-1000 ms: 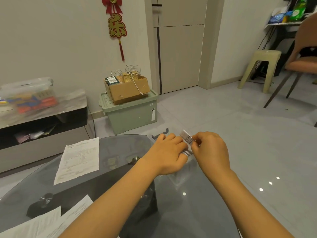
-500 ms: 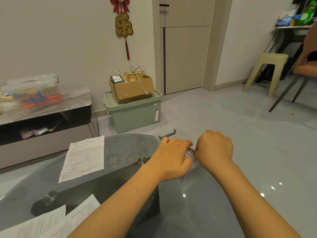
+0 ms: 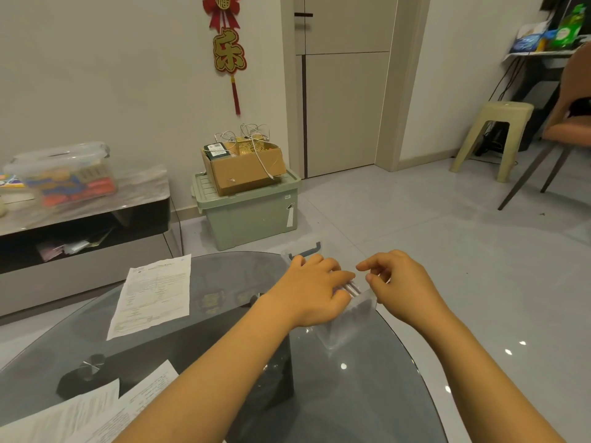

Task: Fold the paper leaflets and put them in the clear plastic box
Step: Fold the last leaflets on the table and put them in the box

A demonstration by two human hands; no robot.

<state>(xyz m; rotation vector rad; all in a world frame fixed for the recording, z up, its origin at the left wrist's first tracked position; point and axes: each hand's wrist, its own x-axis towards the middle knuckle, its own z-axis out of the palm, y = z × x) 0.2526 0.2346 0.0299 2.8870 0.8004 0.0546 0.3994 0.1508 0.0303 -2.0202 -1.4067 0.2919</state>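
The clear plastic box stands at the right side of the round glass table, its grey-handled lid behind it. Folded leaflets stand packed inside the box. My left hand lies over the box with its fingertips pressing on the folded leaflets. My right hand hovers just right of them, fingers loosely curled and holding nothing. An unfolded leaflet lies flat on the table's far left. More unfolded leaflets lie at the near left edge.
A green storage bin with a cardboard box on top stands on the floor beyond the table. A low cabinet at the left carries a lidded plastic container. A stool and a chair stand at the far right.
Both hands held a folded leaflet above the box, then pushed it down inside. My right hand has now let go and drawn slightly right; my left hand stays on the leaflets.
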